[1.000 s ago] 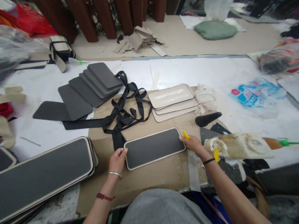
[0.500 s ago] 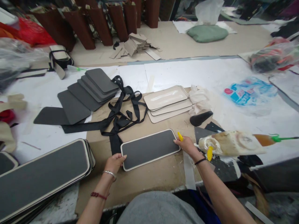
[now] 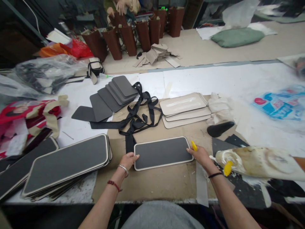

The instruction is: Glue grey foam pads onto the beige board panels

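Note:
A dark grey panel with a pale border (image 3: 163, 153) lies on brown board in front of me. My left hand (image 3: 128, 160) pinches its left edge, thumb on top. At the opposite edge, my right hand (image 3: 200, 155) grips the panel, with a yellow-handled tool (image 3: 194, 146) sticking up from the same hand; the tool's other end is hidden. Left of my left hand sits a stack of similar bordered panels (image 3: 69, 163). Beyond the held panel are a tangled black strap (image 3: 135, 122) and a pile of glossy beige panels (image 3: 183, 104).
Plain grey panels (image 3: 102, 101) fan out at back left. At right are a glue-smeared container (image 3: 259, 160) with a yellow handle and a black oval piece (image 3: 220, 128). Brown holders (image 3: 127, 39) stand at the back, near another person's hands (image 3: 122, 6).
The camera view has swung left, so the table contents appear further right. Both hands still hold the panel, which now looks more level. Another person's hands have come into view.

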### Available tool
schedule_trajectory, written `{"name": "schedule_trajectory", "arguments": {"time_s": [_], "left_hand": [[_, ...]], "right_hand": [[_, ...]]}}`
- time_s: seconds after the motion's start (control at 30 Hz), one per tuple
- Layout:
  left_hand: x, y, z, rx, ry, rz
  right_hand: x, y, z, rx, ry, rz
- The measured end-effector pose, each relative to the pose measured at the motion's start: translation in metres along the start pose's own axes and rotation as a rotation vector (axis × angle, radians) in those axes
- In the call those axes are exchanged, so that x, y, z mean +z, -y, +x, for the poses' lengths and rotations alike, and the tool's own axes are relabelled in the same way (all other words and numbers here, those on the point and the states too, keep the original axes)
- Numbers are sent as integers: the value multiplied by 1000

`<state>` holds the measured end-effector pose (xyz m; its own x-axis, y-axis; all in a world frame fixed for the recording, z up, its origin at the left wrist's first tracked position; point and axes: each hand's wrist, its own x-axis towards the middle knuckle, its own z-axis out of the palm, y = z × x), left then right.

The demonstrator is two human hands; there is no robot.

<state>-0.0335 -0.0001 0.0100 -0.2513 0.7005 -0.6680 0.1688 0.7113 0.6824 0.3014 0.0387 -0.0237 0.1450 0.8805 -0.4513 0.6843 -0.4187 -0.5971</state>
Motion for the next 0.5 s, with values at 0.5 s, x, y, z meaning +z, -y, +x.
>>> {"name": "schedule_trajectory", "arguments": {"time_s": [0.5], "left_hand": [[-26,-33,-37,316,-97,35]], "right_hand": [[-21,31,-41,-57,-156,103]]}}
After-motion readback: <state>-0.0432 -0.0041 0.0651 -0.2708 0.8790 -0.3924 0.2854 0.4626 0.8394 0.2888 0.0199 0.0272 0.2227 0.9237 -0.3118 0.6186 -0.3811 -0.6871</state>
